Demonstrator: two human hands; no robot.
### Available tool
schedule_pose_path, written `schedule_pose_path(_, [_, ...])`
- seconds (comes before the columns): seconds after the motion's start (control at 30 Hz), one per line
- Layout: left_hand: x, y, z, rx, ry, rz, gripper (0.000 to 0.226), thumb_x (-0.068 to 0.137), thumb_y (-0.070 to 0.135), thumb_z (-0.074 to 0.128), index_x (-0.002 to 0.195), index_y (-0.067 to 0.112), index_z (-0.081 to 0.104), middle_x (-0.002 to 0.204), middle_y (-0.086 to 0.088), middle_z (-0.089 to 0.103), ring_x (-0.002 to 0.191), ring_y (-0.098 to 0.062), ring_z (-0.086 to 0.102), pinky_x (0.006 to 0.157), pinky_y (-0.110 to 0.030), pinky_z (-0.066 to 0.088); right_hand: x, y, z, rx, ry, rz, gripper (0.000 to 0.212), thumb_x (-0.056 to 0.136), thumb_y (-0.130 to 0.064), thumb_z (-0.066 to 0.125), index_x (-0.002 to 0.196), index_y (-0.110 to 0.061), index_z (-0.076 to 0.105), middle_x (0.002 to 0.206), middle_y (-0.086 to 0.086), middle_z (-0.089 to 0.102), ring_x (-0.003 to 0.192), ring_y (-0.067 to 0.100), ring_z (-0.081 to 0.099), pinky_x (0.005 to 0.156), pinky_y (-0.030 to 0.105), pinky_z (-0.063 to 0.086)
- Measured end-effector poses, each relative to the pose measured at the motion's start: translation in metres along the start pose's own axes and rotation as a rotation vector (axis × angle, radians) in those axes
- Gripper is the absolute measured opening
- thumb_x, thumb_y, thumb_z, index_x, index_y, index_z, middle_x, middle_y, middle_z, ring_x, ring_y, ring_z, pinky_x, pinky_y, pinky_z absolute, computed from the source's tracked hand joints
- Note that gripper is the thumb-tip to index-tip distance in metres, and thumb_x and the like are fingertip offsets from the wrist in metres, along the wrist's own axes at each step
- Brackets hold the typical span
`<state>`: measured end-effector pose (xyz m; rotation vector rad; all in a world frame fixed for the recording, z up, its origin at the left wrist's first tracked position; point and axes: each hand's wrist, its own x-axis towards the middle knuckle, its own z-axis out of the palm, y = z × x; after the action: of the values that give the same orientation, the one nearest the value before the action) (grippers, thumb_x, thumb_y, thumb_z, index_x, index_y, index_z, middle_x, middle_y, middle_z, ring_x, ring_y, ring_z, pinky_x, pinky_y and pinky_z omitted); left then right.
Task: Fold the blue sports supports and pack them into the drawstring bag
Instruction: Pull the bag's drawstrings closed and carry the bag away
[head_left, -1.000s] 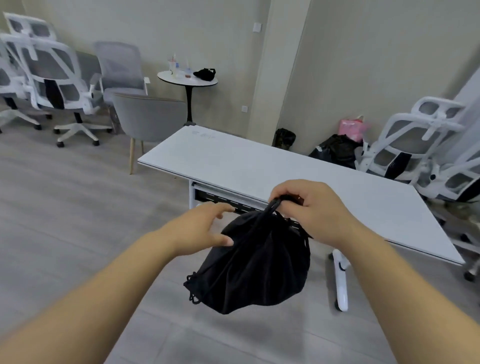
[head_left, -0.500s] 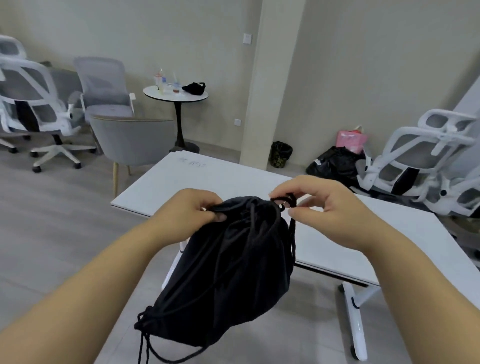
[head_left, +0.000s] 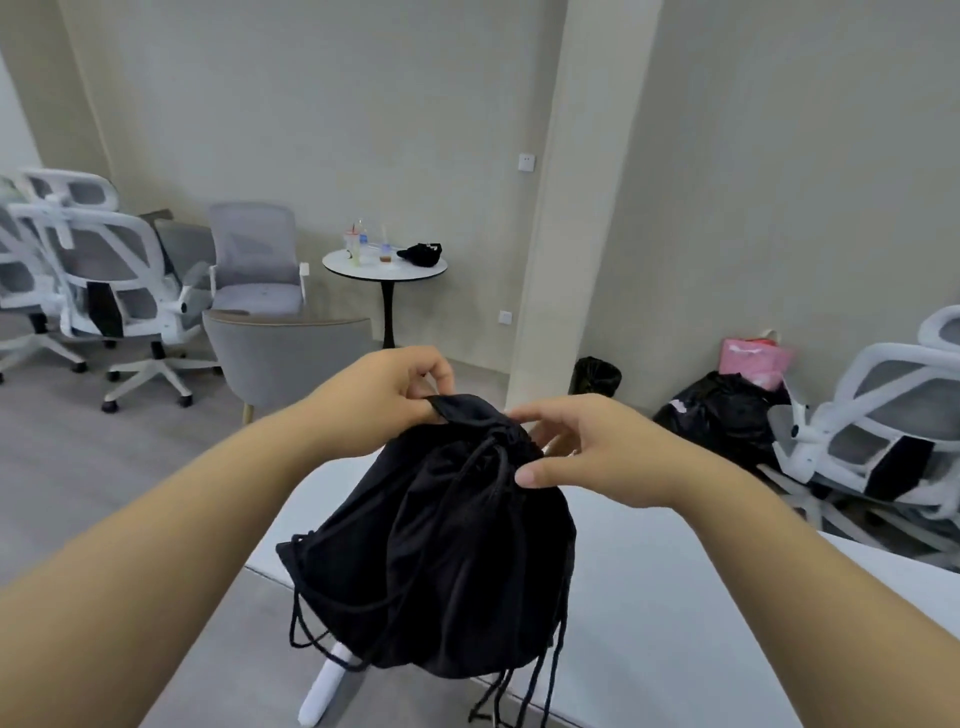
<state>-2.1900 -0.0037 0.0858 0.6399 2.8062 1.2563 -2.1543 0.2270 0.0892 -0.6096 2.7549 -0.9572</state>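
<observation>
Over a white table (head_left: 675, 597), the left hand (head_left: 384, 395) pinches the rim of a bulging black drawstring bag (head_left: 441, 545); the right hand (head_left: 597, 447) hovers beside it, fingers loosely spread.

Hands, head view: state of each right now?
Left hand: pinches the rim of the black drawstring bag.
Right hand: open, fingers spread at the bag's mouth, gripping nothing.

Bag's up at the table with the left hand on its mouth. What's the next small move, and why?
Probably bring the right hand onto the opposite side of the bag's mouth and pull it open. The left hand already pinches the hem of the bag, but the mouth is gathered shut and the right fingers lie open beside it with no grip. No blue supports are in view.
</observation>
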Motion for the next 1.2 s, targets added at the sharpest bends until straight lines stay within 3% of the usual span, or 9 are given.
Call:
schedule_pose_path(0.07, [0.029,-0.001,-0.003,0.041,0.010,0.000,0.020,0.083,0.010,0.064,0.073,0.027,0.058,0.066,0.004,0.068,0.048,-0.008,0.046,0.057,-0.028,0.037,0.023,0.010,-0.012,-0.052,0.049,0.004,0.045,0.084,-0.033,0.069,0.126,-0.037,0.054,0.104,-0.011,0.063,0.083,0.006,0.063,0.083,0.028,0.052])
schedule_pose_path(0.17, [0.076,-0.006,-0.005,0.086,0.075,-0.006,0.018,0.083,0.006,0.062,0.081,0.024,0.064,0.083,0.003,0.071,0.073,-0.017,0.062,0.071,-0.031,0.048,0.060,0.032,-0.030,-0.086,0.153,0.037,0.045,0.087,-0.032,0.066,0.129,-0.035,0.053,0.108,-0.010,0.063,0.088,0.009,0.064,0.087,0.034,0.051])
schedule_pose_path(0.33, [0.150,-0.018,0.002,0.044,0.098,0.016,0.027,0.084,0.006,0.063,0.074,0.031,0.063,0.073,0.012,0.063,0.078,-0.019,0.062,0.088,-0.040,0.054,0.112,0.065,-0.052,-0.109,0.358,0.097,0.035,0.088,-0.025,0.064,0.121,-0.035,0.061,0.100,-0.013,0.063,0.087,0.012,0.061,0.088,0.034,0.050])
schedule_pose_path(0.5, [0.196,-0.031,0.009,-0.026,0.106,0.099,0.020,0.088,0.010,0.060,0.082,0.029,0.064,0.068,0.012,0.061,0.061,-0.002,0.054,0.065,-0.023,0.043,0.137,0.091,-0.058,-0.257,0.558,0.075,0.034,0.089,-0.024,0.063,0.123,-0.023,0.060,0.113,-0.005,0.064,0.095,0.013,0.057,0.091,0.033,0.048])
schedule_pose_path(0.6, [0.204,-0.053,0.020,-0.065,0.037,0.115,0.016,0.087,0.013,0.061,0.083,0.028,0.066,0.080,0.012,0.066,0.065,0.001,0.057,0.063,-0.013,0.043,0.134,0.108,-0.043,-0.299,0.619,0.006,0.034,0.086,-0.020,0.068,0.119,-0.018,0.062,0.107,-0.004,0.064,0.089,0.008,0.053,0.086,0.027,0.048])
schedule_pose_path(0.73, [0.193,-0.102,0.053,-0.089,-0.213,0.101,0.024,0.086,0.008,0.062,0.077,0.031,0.062,0.117,0.015,0.062,0.094,0.002,0.059,0.087,-0.009,0.044,0.124,0.140,0.004,-0.323,0.439,0.070,0.033,0.085,-0.024,0.069,0.117,-0.020,0.063,0.109,-0.006,0.064,0.101,0.010,0.055,0.087,0.019,0.041])
schedule_pose_path(0.83, [0.175,-0.143,0.088,0.015,-0.442,0.079,0.027,0.087,0.008,0.059,0.076,0.033,0.056,0.123,0.018,0.059,0.093,0.014,0.052,0.074,0.003,0.037,0.115,0.167,0.052,-0.287,0.253,0.141,0.037,0.083,-0.026,0.070,0.119,-0.022,0.062,0.115,-0.007,0.057,0.107,0.012,0.052,0.090,0.023,0.043])
schedule_pose_path(0.97, [0.149,-0.182,0.127,0.074,-0.586,0.028,0.023,0.088,0.016,0.055,0.083,0.039,0.050,0.114,0.018,0.065,0.098,-0.003,0.060,0.083,-0.022,0.048,0.103,0.188,0.097,-0.266,0.145,0.189,0.042,0.082,-0.028,0.071,0.121,-0.029,0.056,0.136,-0.012,0.043,0.126,0.008,0.039,0.098,0.020,0.038])
schedule_pose_path(1.2, [0.109,-0.197,0.159,0.361,-0.734,0.016,0.037,0.094,0.025,0.051,0.131,0.027,0.048,0.134,0.010,0.052,0.122,-0.013,0.049,0.101,-0.029,0.041,0.078,0.209,0.148,-0.314,-0.091,0.216,0.053,0.086,-0.027,0.063,0.136,-0.027,0.046,0.140,-0.011,0.045,0.125,0.011,0.046,0.098,0.027,0.043])
